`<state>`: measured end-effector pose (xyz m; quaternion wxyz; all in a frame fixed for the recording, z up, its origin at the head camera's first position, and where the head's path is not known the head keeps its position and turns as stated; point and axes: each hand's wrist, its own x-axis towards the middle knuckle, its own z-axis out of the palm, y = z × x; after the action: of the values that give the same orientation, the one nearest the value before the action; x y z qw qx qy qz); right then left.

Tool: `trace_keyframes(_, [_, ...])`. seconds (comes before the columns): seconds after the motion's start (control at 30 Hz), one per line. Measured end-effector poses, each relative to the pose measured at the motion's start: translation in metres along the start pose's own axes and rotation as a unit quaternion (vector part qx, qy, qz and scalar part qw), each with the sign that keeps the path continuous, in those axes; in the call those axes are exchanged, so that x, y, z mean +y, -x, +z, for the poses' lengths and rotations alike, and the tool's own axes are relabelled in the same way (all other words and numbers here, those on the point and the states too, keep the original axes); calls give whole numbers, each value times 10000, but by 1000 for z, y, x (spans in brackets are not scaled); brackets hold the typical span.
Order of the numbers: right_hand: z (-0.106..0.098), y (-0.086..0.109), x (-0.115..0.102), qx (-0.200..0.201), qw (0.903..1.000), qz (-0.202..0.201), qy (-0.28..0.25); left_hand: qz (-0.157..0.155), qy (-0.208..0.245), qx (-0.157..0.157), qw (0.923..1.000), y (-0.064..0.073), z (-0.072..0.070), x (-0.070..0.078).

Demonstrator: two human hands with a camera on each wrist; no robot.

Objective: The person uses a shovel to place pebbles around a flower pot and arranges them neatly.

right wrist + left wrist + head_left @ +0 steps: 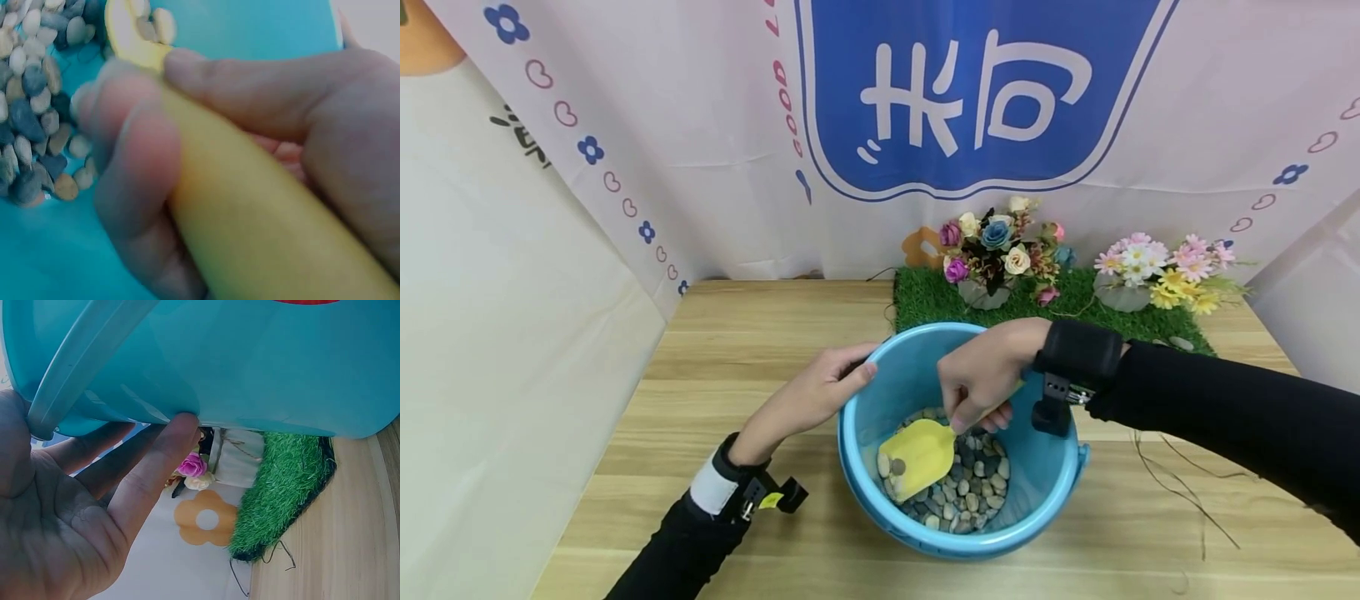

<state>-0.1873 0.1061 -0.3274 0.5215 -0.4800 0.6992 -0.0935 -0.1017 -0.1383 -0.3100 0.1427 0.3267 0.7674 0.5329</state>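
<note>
Over the inside of a blue bucket [867,500], my right hand [988,371] grips the handle of a yellow scoop [928,454]. The right wrist view shows its thumb and fingers wrapped around the thick yellow handle [250,206]. Light pebbles and a brownish one lie at the left of the scoop's blade. Many grey, tan and dark pebbles [970,496] cover the bucket's bottom. My left hand [812,387] holds the bucket's left side, thumb at the rim. In the left wrist view its fingers [156,469] lie against the outer wall, below the bucket's carrying handle [87,369].
Behind the bucket, an artificial grass mat [921,292] bears a mixed flower pot [992,258] and a pink, white and yellow one [1138,275]. Thin dark strands [1187,492] lie on the wooden table [737,325] at right. A printed cloth [722,167] hangs behind.
</note>
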Motion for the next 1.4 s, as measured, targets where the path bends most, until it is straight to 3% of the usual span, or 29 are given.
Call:
trace_keyframes(0.23, [2,25,-41,221,9990,-272,-292,-63,9,9,10000,0,0,0])
trace_keyframes(0.37, [2,35,-53,325,9975,-453,-432,-71,31,14,10000,0,0,-1])
trace_keyframes(0.73, [5,51,-53,375,9912,-858,-939,-110,54,31,9999,0,0,0])
trace_keyframes(1.4, [9,76,-49,532,9830,-1481,-949,-78,163,-2,9998,-1,0,-3])
